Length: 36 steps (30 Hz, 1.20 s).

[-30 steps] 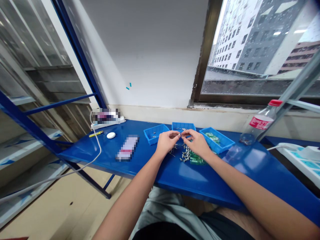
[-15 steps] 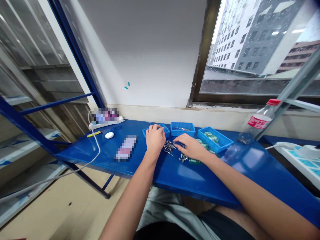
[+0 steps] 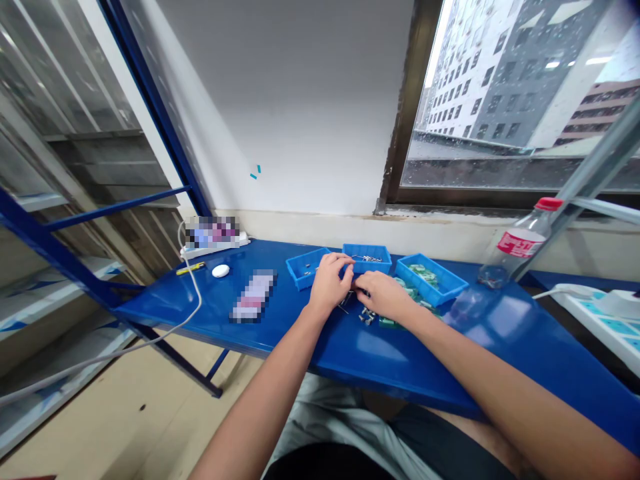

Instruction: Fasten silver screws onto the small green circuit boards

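Observation:
My left hand (image 3: 330, 283) is over the pile of long metal screws (image 3: 344, 305), fingers curved with a gap between thumb and forefinger, and I see nothing in it. Right beside it, my right hand (image 3: 387, 295) reaches into the same pile with its fingers bent together; what they hold, if anything, is hidden. Short metal fittings (image 3: 367, 316) lie just under the right hand. Behind the left hand stands a blue tray (image 3: 299, 280) with a few small pieces. A second blue tray (image 3: 383, 267) at the back holds thin metal screws.
A third blue tray (image 3: 453, 293) holds green parts (image 3: 424, 273), with more green pieces (image 3: 387, 323) by the right wrist. Leftward lie a blurred phone-shaped item (image 3: 253, 297), a white oval object (image 3: 221, 271) and a yellow tool (image 3: 190, 269). A plastic bottle (image 3: 520, 243) stands at right.
My left hand has moved right, from in front of the left tray to the pile, uncovering the tray. The right hand's fingers have closed in over the screws.

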### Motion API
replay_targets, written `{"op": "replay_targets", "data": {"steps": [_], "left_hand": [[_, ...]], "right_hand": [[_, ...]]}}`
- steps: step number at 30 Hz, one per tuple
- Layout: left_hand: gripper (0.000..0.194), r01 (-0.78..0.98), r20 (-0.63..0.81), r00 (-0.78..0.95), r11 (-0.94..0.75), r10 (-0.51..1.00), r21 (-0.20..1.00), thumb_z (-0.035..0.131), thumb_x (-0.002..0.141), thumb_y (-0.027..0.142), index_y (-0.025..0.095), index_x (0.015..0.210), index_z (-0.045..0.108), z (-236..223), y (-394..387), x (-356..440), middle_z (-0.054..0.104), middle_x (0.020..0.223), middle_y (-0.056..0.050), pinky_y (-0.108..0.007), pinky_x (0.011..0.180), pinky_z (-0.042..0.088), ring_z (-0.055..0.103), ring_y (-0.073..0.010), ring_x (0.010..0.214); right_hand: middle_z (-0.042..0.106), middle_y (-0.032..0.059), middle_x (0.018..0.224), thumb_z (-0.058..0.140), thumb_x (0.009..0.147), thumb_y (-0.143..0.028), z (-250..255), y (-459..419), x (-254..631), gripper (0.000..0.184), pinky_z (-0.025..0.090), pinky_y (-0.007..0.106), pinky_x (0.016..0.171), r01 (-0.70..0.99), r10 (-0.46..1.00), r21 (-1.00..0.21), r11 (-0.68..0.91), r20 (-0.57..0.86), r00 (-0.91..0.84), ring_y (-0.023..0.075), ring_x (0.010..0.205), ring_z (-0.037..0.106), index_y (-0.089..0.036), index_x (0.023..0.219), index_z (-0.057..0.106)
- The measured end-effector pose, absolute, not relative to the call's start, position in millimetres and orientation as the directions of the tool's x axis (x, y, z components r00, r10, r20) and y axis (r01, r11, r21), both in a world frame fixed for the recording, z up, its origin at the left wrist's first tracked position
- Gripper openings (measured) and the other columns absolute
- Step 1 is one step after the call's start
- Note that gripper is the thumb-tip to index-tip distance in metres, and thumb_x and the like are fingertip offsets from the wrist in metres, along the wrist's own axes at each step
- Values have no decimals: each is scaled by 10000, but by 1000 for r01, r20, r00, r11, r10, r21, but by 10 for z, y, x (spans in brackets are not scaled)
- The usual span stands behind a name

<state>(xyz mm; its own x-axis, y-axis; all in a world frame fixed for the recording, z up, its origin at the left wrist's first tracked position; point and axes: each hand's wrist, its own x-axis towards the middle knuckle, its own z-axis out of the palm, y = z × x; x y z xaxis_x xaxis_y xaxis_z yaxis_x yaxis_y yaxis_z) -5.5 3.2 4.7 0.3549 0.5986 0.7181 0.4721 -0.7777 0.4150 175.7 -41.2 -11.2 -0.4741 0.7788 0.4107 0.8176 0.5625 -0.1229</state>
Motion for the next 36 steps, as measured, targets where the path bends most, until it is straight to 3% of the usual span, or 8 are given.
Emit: {"op": "replay_targets", "data": {"steps": [9,13,17,22,27,31,36], "left_hand": [[181,457,644,390,-745,658,486,590,957,185,201,1038,752,31,11,-25,754,1067,-69,-408,1028,517,651,-237,1076],[199,434,632,382,-734,675,522,578,975,213,202,1063,756,27,9,-11,753,1083,-72,-371,982,541,671,-223,1048],[236,417,602,368,-704,709,575,567,994,269,196,1108,761,24,9,-9,769,1100,-76,-341,919,560,705,-212,969],[295,336,476,431,-626,766,703,588,988,350,202,1169,767,49,-42,-2,807,1066,-62,-328,861,586,750,-224,900],[330,218,405,477,-551,780,806,613,974,415,201,1160,782,57,-38,5,808,1107,-61,-332,866,607,769,-239,942],[320,70,327,444,-396,834,916,696,922,402,169,1127,775,-10,37,19,816,1043,-89,-330,817,634,782,-231,899],[259,-21,305,389,-322,869,946,764,866,351,131,1003,758,-95,110,39,813,922,-114,-351,810,647,786,-222,854]], "right_hand": [[756,71,920,594,902,-111,-205,-340,1818,174,529,365,833,801,780,-216,559,466,-419,246,878,682,-211,953,727],[773,73,1015,601,889,-116,-209,-326,1844,233,558,404,877,776,777,-329,539,550,-306,256,945,700,-221,1046,738],[757,65,1038,590,898,-142,-167,-348,1867,237,579,422,879,727,749,-425,540,636,-185,232,874,705,-223,1073,727],[710,78,1104,577,912,-152,-70,-418,1821,238,607,406,878,620,708,-522,585,702,-77,239,969,691,-235,1101,695],[671,100,1145,577,915,-150,-8,-469,1775,266,609,447,929,582,680,-523,623,729,-72,267,1056,667,-241,1138,688],[662,116,1157,589,927,-165,14,-482,1767,264,601,483,950,593,680,-503,629,726,-105,286,1073,661,-244,1160,684],[670,108,1155,577,949,-200,9,-484,1756,228,607,455,943,579,681,-516,631,725,-97,271,1056,677,-240,1149,680]]}}
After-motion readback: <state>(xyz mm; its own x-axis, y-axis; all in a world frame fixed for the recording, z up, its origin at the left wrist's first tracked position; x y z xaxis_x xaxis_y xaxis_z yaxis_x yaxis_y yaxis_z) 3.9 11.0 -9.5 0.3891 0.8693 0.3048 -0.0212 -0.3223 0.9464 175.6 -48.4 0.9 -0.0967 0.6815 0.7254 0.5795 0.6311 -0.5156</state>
